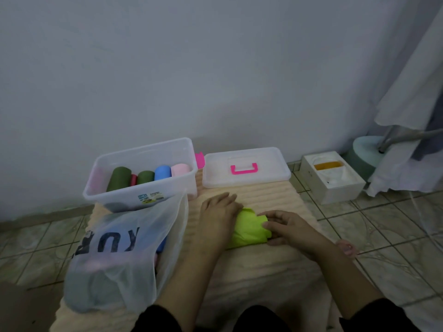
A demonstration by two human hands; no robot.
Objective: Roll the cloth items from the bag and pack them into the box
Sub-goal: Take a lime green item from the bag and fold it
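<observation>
Fingers point(269, 225) of the right hand point(291, 230) curl over the right end of the lime-green cloth point(249, 227), thumb tucked along its near side, gripping the half-rolled bundle; fingers point(226, 196) of the left hand point(219, 212) lie straight and close together, palm pressed flat on the cloth's left end; the cloth sits on the cream ribbed mat point(263, 271) between the two hands, just in front of the person; dark sleeves show at the bottom edge. Left of the left forearm lies the translucent white bag point(124, 259) with dark lettering, its mouth open toward the box, blue and pink cloth showing inside; beyond it the clear plastic box point(141, 188) stands on the mat's far left corner, holding upright rolls side by side: two dark green rolls point(119, 178), a thin red one, a blue roll point(163, 172) and a pink roll point(179, 169); the box's lid point(247, 168) with its pink handle point(244, 169) lies flat beside it to the right. Farther right, on the tiled floor point(383, 224), sits a small white carton point(333, 178), near the base of a stand draped in white fabric.
</observation>
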